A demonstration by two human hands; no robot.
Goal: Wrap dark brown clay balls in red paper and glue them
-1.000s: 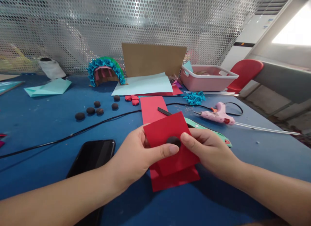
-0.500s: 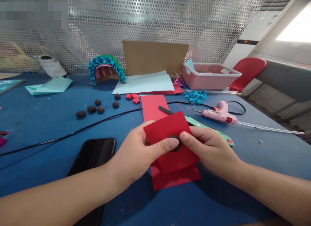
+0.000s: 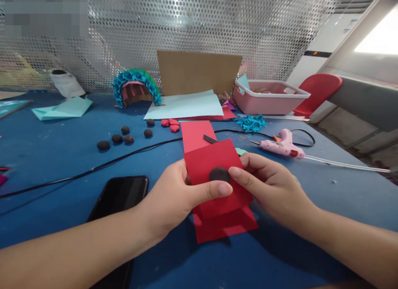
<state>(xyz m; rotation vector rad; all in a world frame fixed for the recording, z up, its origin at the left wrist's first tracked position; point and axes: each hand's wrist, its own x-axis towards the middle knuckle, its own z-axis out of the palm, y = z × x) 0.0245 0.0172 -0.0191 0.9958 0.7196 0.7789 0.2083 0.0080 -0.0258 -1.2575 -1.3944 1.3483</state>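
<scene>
Between both hands is a small red paper square [image 3: 211, 158], held above the table and tilted toward me. On its face rests a dark round pebble-like ball [image 3: 219, 175]. My left hand [image 3: 183, 191] grips the square from the left, its thumb lying along the ball's lower side. My right hand [image 3: 267, 181] pinches the right edge, thumb tip touching the ball. Under the square lies a longer red paper strip [image 3: 199, 133], with a cutter blade [image 3: 210, 139] across it. The cutter's green handle [image 3: 241, 151] is mostly hidden by the square and my right hand.
A black phone [image 3: 124, 197] lies left of my hands. A pink glue gun [image 3: 281, 144] is at right, its black cord [image 3: 124, 155] crossing the table. Several dark balls [image 3: 117, 139] and red folded paper bits [image 3: 170, 124] lie beyond. A pink basket [image 3: 270, 102] stands behind.
My left thumb has slid down and right, uncovering more of the dark ball. The square has tilted slightly, and it and my right hand now cover more of the cutter handle.
</scene>
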